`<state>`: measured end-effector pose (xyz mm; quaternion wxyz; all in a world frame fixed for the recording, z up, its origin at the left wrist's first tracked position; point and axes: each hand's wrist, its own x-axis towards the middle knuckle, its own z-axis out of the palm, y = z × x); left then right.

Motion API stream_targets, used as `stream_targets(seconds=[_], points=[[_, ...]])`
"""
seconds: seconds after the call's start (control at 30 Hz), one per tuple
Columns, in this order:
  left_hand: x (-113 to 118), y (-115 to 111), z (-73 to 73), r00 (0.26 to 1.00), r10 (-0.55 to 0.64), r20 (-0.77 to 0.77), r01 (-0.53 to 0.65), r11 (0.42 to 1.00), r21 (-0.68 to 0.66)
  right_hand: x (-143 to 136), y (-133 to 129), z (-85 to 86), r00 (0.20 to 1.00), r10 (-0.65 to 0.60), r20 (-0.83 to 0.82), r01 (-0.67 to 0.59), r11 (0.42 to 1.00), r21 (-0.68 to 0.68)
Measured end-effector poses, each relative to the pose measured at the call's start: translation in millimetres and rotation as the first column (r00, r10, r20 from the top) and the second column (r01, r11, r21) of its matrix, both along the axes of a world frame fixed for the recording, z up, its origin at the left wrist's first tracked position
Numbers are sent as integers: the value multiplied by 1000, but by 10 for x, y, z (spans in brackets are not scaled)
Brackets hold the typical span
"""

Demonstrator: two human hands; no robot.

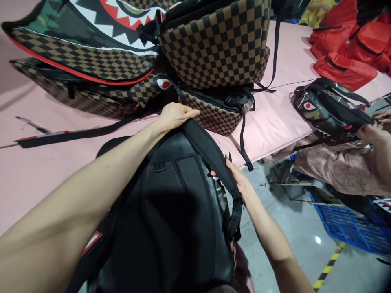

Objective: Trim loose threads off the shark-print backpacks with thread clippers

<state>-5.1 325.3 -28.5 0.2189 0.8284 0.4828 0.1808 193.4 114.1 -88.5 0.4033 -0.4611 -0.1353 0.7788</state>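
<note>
A black backpack (171, 211) stands in front of me, its padded back panel facing me. My left hand (177, 115) is closed over the top end of its padded shoulder strap (207, 146), where the strap meets the bag. Lower down, my right hand (234, 174) grips the same strap, thumb on one side and fingertips showing on the other. A small dark pointed tip (229, 156) sticks up beside the right thumb; what it belongs to is hidden. The lower end of the strap bends down along the bag's right side.
Checkered backpacks (214, 44) and a shark-mouth bag (100, 44) are piled on the pink table (275, 122). A pen (32, 124) lies at left. At right, another person's hand (371, 134) holds a camouflage bag (330, 108). Red bags (345, 69) and a blue crate (345, 224) are beyond.
</note>
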Motion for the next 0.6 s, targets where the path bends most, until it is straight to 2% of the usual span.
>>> stream_targets(seconds=[0.07,0.1,0.13,0.23,0.3,0.37,0.4,0.47,0.53,0.6], points=[[-192,-237,59,998,-23,-59,34,981,191,16,-32,-4,999,-34,7,34,999,12],[-340,-445,82,995,9,-97,19,959,282,26,-54,-1,998,-53,18,53,998,19],[-516,-716,91,986,99,-135,-44,931,363,38,-77,4,997,-72,37,71,997,27],[-1121,-1815,4,891,253,-377,-144,945,295,90,-128,8,986,-114,120,106,992,75],[-1503,-2575,-102,821,360,-444,-267,929,257,127,-136,-8,978,-122,168,108,990,88],[-1818,-3124,-153,768,484,-418,-441,874,202,142,-134,-21,973,-110,205,98,993,70],[-1945,-3272,-141,732,548,-404,-526,832,175,136,-135,-19,968,-110,224,99,993,62],[-2130,-3286,-50,676,674,-296,-658,734,168,103,-143,6,955,-127,268,115,992,60],[-2223,-3000,76,632,767,-111,-754,642,142,58,-161,51,945,-130,301,117,991,60],[-2235,-2586,166,533,843,76,-844,536,-29,27,-187,96,940,-101,326,89,995,50]])
